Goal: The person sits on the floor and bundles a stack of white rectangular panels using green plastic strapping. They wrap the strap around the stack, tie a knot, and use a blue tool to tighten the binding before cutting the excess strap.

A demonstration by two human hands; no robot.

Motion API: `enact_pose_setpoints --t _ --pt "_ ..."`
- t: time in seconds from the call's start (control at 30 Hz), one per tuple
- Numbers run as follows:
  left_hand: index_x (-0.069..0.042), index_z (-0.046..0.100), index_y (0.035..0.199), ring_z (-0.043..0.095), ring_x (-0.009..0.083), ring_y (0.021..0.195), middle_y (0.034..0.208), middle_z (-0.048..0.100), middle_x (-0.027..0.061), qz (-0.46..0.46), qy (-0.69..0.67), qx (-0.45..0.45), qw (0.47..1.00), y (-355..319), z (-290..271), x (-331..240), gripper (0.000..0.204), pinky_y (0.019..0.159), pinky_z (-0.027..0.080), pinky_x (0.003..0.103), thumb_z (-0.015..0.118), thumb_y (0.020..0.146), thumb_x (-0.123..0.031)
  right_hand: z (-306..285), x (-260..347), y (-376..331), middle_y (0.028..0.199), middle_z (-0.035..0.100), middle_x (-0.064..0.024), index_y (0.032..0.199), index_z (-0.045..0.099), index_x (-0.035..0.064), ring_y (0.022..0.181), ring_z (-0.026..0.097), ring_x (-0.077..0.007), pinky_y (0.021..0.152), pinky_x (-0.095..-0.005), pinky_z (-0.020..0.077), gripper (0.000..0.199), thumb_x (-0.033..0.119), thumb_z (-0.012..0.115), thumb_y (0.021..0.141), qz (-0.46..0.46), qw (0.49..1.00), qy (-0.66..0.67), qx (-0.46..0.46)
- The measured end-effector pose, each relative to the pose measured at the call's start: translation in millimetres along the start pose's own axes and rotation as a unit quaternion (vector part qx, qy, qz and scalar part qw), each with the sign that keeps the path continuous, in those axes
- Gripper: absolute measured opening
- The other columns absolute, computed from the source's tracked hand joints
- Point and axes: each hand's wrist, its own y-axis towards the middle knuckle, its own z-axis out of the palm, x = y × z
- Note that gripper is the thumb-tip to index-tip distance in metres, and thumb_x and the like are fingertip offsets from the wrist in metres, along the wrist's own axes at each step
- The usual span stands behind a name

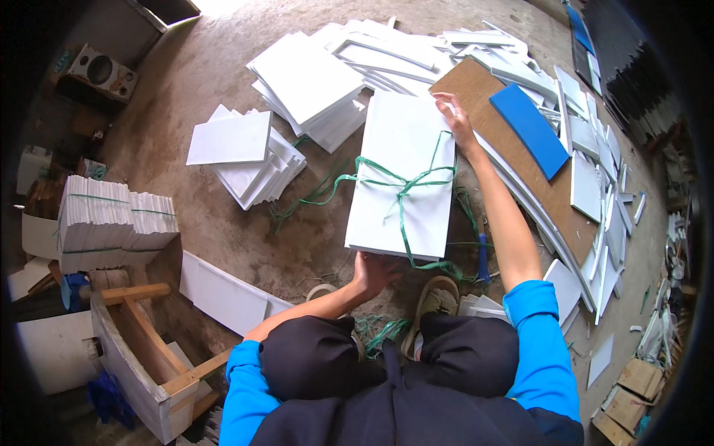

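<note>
A stack of white rectangular boards (405,160), tied crosswise with green strap (401,189), lies on the dirt floor in front of me. My left hand (374,271) grips its near edge from below. My right hand (455,119) rests with spread fingers on its far right corner, by the strap. A brown board (513,160) with a blue panel (529,128) on it lies just to the right of the stack.
Loose white boards are piled at the back (312,82) and to the left (245,152). A strapped white bundle (115,219) stands at far left. A wooden frame (149,342) sits at lower left. Loose green strap (305,201) trails on the floor. White offcuts (602,215) litter the right.
</note>
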Motion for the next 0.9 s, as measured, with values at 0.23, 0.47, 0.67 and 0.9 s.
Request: enact_pose_setpoints --t 0.23,0.47,0.67,0.9 --pt "-0.01 0.028 0.134 0.033 0.0362 0.123 0.136 0.032 0.0135 0.049 0.028 -0.006 0.998 9 0 -15 0.074 0.097 0.025 0.057 0.03 0.08 -0.061 2 12 -10 0.094 0.061 -0.0099 0.101 0.057 0.0081 0.092 0.055 -0.0167 0.08 -0.027 0.0407 0.032 0.034 0.052 0.083 0.046 0.998 -0.037 0.011" --pt "-0.009 0.046 0.12 0.052 0.0252 0.105 0.114 0.053 0.0095 0.146 -0.014 -0.023 0.989 27 3 -64 0.055 0.086 0.044 0.042 0.034 0.085 -0.049 -9 -1 -24 0.108 0.055 -0.0106 0.113 0.051 0.0018 0.1 0.052 -0.0177 0.087 -0.0283 0.0392 0.061 0.054 0.033 0.088 0.134 0.962 0.237 -0.009" --pt "-0.006 0.045 0.121 0.055 0.0272 0.101 0.116 0.053 0.0135 0.128 0.004 -0.07 0.989 22 16 -113 0.057 0.085 0.047 0.041 0.031 0.086 -0.049 -17 -6 -60 0.101 0.05 -0.0061 0.121 0.047 0.0016 0.09 0.044 -0.0147 0.078 -0.0268 0.0309 0.064 0.054 0.031 0.088 0.182 0.969 0.156 -0.062" --pt "-0.006 0.042 0.123 0.054 0.0241 0.104 0.117 0.053 0.0115 0.173 0.104 0.022 0.979 40 11 -157 0.063 0.087 0.046 0.037 0.03 0.086 -0.056 -18 -7 -123 0.121 0.044 -0.0111 0.125 0.042 -0.0014 0.11 0.038 -0.0181 0.09 -0.0281 0.025 0.062 0.048 0.029 0.091 0.189 0.957 0.144 -0.167"
